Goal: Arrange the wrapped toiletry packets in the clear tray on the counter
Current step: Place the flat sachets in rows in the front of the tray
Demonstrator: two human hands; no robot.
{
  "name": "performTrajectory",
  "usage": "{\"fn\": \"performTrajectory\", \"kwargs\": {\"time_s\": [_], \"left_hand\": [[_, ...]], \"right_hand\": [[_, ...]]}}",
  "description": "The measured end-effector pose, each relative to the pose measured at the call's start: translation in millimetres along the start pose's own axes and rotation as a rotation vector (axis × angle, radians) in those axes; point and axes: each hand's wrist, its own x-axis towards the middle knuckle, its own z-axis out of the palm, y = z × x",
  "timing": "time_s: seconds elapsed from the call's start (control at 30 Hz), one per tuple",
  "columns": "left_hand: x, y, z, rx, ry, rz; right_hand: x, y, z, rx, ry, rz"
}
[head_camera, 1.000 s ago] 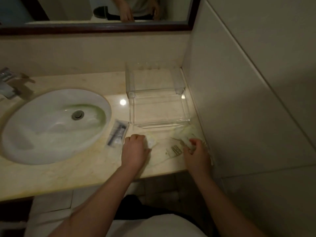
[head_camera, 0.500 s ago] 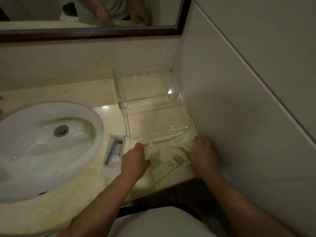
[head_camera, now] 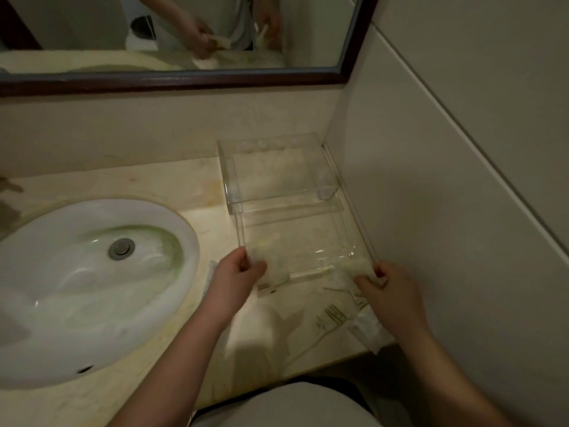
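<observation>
Pale creams and whites under a dark-framed mirror

The counter (head_camera: 160, 186) is cream marble with faint yellowish veining and blotches; the sink (head_camera: 77, 272) is white, tinged green near its grey metal drain (head_camera: 122, 248). The tray (head_camera: 277, 192) is colourless and see-through. The packets (head_camera: 358, 268) at its near edge look whitish to pale yellow-green, and a wrapper (head_camera: 332, 318) lying flat carries dark printed lines. The mirror (head_camera: 172, 32) has a dark reddish-brown frame; the wall tiles (head_camera: 462, 149) are off-white.

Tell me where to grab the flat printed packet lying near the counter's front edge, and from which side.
Pinch the printed packet at its near edge, coming from the front of the counter. It lies flat, so a top grab finds little to grip, and the right hand already sits beside it.
</observation>
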Motion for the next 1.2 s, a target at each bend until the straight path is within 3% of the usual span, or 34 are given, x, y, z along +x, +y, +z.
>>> {"fn": "performTrajectory", "kwargs": {"time_s": [0.13,0.23,0.33,0.5,0.63,0.9,1.1,1.2], "left_hand": [[17,17,1,0.409,0.266,0.375],[33,28,17,0.633,0.184,0.554],[40,23,27,0.697,0.177,0.726],[32,6,26,0.631,0.357,0.95],[32,10,25,0.619,0.404,0.977],[33,13,19,0.732,0.326,0.898],[30,20,20,0.654,0.202,0.558],[31,20,23,0.455,0.216,0.375]], "right_hand": [[13,-29,0,0.134,0.026,-0.08],[24,-41,4,0.21,0.049,-0.128],[26,-43,6,0.296,0.111,-0.245],[25,-35,6,0.355,0.218,-0.358],[25,-31,9,0.379,0.216,-0.324],[27,-34,17,0.386,0.223,-0.266],[30,-32,18,0.389,0.234,-0.25],[30,-29,20,0.379,0.214,-0.233]]}}
